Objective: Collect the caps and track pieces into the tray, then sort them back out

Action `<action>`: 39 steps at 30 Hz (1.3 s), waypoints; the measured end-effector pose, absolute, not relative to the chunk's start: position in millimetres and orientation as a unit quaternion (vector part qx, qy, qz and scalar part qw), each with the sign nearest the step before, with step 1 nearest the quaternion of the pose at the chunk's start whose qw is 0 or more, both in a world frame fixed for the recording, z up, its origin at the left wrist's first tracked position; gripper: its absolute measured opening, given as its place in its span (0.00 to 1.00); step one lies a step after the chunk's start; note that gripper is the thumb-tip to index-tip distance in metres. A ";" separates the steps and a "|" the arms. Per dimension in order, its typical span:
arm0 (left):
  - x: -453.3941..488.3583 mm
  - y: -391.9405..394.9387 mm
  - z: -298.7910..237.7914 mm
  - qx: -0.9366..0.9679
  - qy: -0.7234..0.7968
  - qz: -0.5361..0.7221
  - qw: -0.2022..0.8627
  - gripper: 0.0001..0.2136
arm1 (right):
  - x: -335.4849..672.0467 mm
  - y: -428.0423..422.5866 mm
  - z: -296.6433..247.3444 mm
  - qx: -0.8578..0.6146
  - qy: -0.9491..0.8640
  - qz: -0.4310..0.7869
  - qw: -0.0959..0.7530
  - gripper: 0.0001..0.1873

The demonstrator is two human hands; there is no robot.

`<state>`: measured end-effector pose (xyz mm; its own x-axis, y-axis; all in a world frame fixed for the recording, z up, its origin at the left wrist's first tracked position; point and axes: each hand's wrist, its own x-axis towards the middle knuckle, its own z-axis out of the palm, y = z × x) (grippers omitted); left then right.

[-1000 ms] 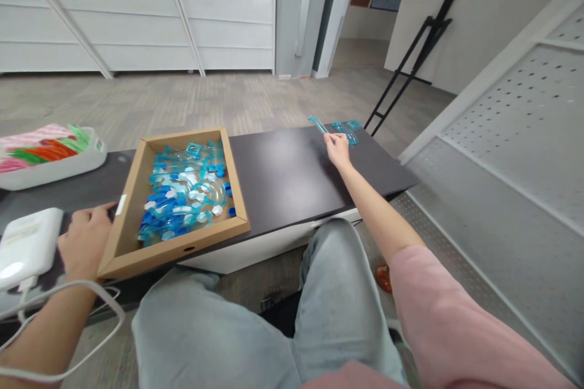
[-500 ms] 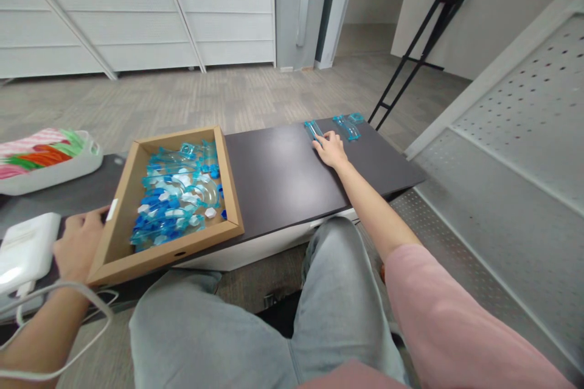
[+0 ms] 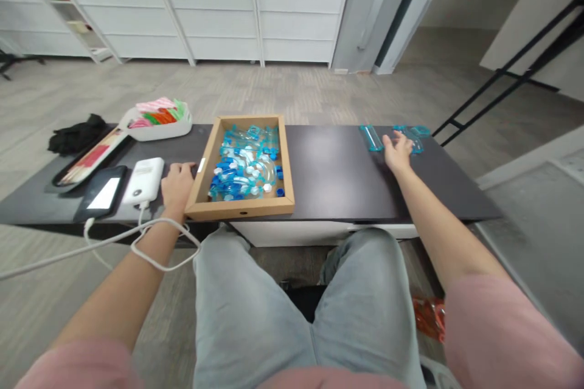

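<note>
My right hand (image 3: 398, 152) is just above the dark table at the right, fingers apart and nothing visible in them. To its left lies a clear tube piece with teal ends (image 3: 371, 138). Behind and right of the hand are more clear teal tube pieces (image 3: 416, 140), partly covered by the fingers, and a small teal ring-like piece (image 3: 421, 130). My left hand (image 3: 177, 187) rests on the table against the left side of a cardboard box (image 3: 289, 179), fingers stretched toward its wall. Inside the box is a heap of clear, teal, blue and white plastic pieces (image 3: 246, 164).
Left of my left hand lie a white power bank (image 3: 144, 181) and a phone (image 3: 101, 191), with a white cable (image 3: 114, 233) looping over my forearm. Farther back are a black tray (image 3: 93, 158), a white basket (image 3: 171, 129) and black cloth (image 3: 77, 134). A black stand (image 3: 497, 76) rises beyond the table (image 3: 328, 176).
My right hand has moved off the nearer tube piece, which stays on the table, and is now right of it. The view has swung left, showing more of the table's left end.
</note>
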<state>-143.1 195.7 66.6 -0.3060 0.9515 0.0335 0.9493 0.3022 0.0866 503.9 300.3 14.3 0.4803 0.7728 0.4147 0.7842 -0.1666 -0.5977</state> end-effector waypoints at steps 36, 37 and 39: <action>-138.3 192.2 63.8 0.589 0.803 0.095 0.003 0.27 | 161.9 267.7 87.3 -0.392 -0.907 0.126 0.093 0.33; -138.3 192.2 63.9 0.589 0.803 0.095 0.003 0.27 | 162.6 267.9 85.7 -0.386 -0.909 0.124 0.098 0.33; -138.7 192.8 63.5 0.587 0.804 0.094 0.002 0.27 | 164.0 268.4 82.4 -0.372 -0.912 0.127 0.115 0.34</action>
